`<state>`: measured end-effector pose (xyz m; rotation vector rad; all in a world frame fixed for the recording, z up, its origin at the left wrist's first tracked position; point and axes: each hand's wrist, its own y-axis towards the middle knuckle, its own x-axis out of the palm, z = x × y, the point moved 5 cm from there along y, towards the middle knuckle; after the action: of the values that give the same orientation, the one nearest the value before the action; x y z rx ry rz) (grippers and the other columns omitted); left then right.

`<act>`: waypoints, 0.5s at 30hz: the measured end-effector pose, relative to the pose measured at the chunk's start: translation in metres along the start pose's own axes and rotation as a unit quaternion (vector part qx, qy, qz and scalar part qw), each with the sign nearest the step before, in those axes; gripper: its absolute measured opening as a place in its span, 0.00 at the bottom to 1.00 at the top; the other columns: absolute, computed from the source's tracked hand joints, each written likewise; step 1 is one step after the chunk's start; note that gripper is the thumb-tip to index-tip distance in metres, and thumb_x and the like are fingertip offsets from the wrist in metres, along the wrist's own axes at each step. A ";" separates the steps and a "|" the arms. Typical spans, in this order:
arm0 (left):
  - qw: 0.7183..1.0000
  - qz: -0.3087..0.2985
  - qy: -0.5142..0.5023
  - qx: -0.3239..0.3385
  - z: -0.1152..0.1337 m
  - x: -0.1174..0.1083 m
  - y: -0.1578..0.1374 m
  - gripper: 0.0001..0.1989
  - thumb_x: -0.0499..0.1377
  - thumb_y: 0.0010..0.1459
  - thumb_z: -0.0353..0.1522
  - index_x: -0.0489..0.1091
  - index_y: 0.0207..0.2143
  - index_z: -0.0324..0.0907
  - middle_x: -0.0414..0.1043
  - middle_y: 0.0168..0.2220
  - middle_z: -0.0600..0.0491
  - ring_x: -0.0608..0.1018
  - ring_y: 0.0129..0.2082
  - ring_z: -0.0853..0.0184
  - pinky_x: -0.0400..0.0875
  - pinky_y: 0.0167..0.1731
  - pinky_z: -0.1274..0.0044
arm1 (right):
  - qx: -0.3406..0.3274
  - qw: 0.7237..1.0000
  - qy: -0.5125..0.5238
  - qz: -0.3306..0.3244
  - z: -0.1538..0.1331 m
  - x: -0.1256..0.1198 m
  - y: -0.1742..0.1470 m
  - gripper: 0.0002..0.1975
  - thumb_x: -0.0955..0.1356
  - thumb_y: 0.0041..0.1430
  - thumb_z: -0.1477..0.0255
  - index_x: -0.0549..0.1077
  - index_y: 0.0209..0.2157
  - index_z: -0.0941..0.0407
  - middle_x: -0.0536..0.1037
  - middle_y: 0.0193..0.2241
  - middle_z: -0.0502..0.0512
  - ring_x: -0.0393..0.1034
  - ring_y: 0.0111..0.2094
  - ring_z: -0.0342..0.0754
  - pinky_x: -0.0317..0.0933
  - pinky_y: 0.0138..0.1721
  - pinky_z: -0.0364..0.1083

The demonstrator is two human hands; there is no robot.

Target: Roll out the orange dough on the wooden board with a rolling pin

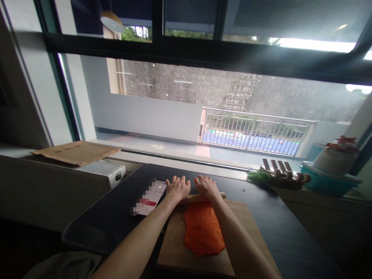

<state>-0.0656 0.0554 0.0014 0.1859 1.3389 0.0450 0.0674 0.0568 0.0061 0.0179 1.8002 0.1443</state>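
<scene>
A flattened orange slab of dough or clay (202,228) with uneven edges lies on a wooden board (171,252). Across the board's far end rests a rolling pin (222,195), mostly covered by the hands. My left hand (178,188) lies over its left part, palm down with fingers stretched forward. Over the right part is my right hand (207,186), also palm down and fingers extended. Neither hand's fingers wrap round the pin. My right forearm hides part of the slab's right side.
A phone (152,199) lies on the dark table (107,221), left of the board. A brown envelope (75,152) sits on the left ledge above a white vented unit (101,169). Green and brown objects (279,174) and a teal container (325,178) stand by the window.
</scene>
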 end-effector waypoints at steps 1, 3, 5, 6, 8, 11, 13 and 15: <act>1.000 -0.005 -0.001 0.001 0.000 0.000 0.000 0.26 0.37 0.62 0.42 0.65 0.52 0.42 0.68 0.54 0.43 0.62 0.59 0.53 0.49 0.56 0.50 | 0.004 1.000 0.002 -0.002 0.001 0.000 0.000 0.23 0.51 0.66 0.58 0.67 0.50 0.53 0.72 0.49 0.60 0.63 0.52 0.54 0.54 0.48 0.53; 1.000 -0.022 -0.005 0.007 0.002 0.001 -0.006 0.26 0.38 0.62 0.42 0.64 0.53 0.42 0.67 0.55 0.44 0.61 0.60 0.53 0.49 0.56 0.49 | 0.014 1.000 0.006 -0.004 0.002 0.000 -0.007 0.24 0.51 0.66 0.57 0.66 0.51 0.53 0.72 0.50 0.60 0.62 0.53 0.55 0.54 0.49 0.53; 0.999 -0.036 -0.006 0.017 0.004 0.002 -0.017 0.26 0.38 0.62 0.43 0.63 0.55 0.43 0.65 0.58 0.45 0.59 0.61 0.53 0.48 0.57 0.50 | 0.026 1.000 0.007 -0.001 0.003 -0.002 -0.021 0.24 0.51 0.65 0.56 0.66 0.51 0.53 0.71 0.51 0.60 0.62 0.53 0.56 0.54 0.49 0.54; 0.999 -0.037 -0.004 0.022 0.006 0.002 -0.025 0.26 0.38 0.62 0.43 0.62 0.56 0.44 0.64 0.58 0.46 0.59 0.61 0.53 0.48 0.57 0.50 | 0.031 1.000 0.006 0.001 0.003 -0.002 -0.030 0.24 0.52 0.65 0.57 0.67 0.51 0.53 0.71 0.51 0.60 0.62 0.53 0.56 0.54 0.49 0.54; 0.999 -0.023 0.004 0.037 0.010 0.001 -0.042 0.26 0.39 0.62 0.43 0.63 0.55 0.43 0.64 0.58 0.46 0.59 0.62 0.54 0.47 0.58 0.52 | 0.037 0.999 0.003 0.013 0.003 -0.004 -0.050 0.23 0.52 0.65 0.58 0.68 0.50 0.53 0.72 0.50 0.59 0.61 0.53 0.55 0.54 0.50 0.53; 0.998 0.018 0.008 0.061 0.015 -0.003 -0.067 0.25 0.38 0.63 0.41 0.67 0.52 0.43 0.68 0.56 0.45 0.61 0.60 0.54 0.46 0.59 0.54 | 0.041 0.998 -0.010 0.049 0.004 -0.004 -0.076 0.21 0.53 0.66 0.60 0.69 0.48 0.53 0.74 0.47 0.59 0.61 0.53 0.54 0.53 0.50 0.52; 0.996 0.041 0.006 0.076 0.017 -0.007 -0.080 0.25 0.38 0.64 0.41 0.68 0.51 0.44 0.68 0.55 0.46 0.61 0.60 0.55 0.47 0.59 0.56 | 0.041 0.996 -0.019 0.073 0.004 -0.003 -0.087 0.20 0.54 0.66 0.61 0.70 0.46 0.54 0.74 0.46 0.59 0.62 0.52 0.53 0.52 0.51 0.51; 0.995 0.053 0.006 0.083 0.019 -0.010 -0.086 0.24 0.39 0.64 0.41 0.69 0.49 0.45 0.69 0.53 0.47 0.62 0.59 0.56 0.48 0.59 0.56 | 0.042 0.995 -0.027 0.086 0.003 -0.002 -0.091 0.19 0.54 0.66 0.62 0.71 0.45 0.54 0.75 0.45 0.58 0.64 0.50 0.52 0.52 0.50 0.51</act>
<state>-0.0555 -0.0329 0.0010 0.3979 1.3443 0.0250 0.0771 -0.0335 -0.0028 0.2360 1.7486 0.1891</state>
